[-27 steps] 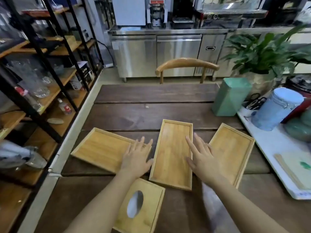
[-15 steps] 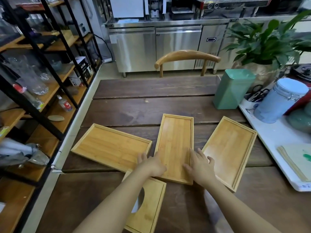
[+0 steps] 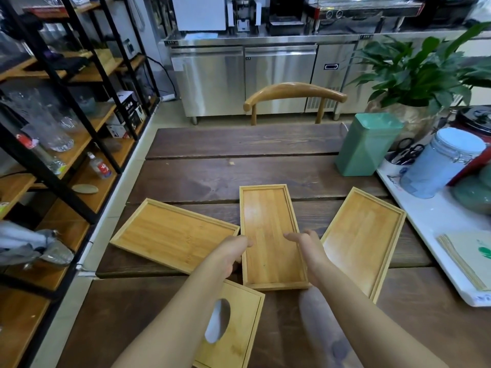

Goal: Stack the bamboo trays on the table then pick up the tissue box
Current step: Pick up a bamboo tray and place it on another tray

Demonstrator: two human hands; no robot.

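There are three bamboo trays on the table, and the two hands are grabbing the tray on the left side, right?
Not quite. There are three bamboo trays, but the head view shows the left hand and the right hand on either long edge of the middle tray, not the left tray. The right tray is untouched too.

Both hands on the middle tray [image 3: 271, 235]: left hand [image 3: 230, 252] grips its left long edge, right hand [image 3: 308, 248] its right edge. Left tray [image 3: 170, 233] and right tray [image 3: 364, 240] lie flat alongside on the table [image 3: 239, 144]. Tissue box [image 3: 236, 328] sits nearest, under the left forearm.
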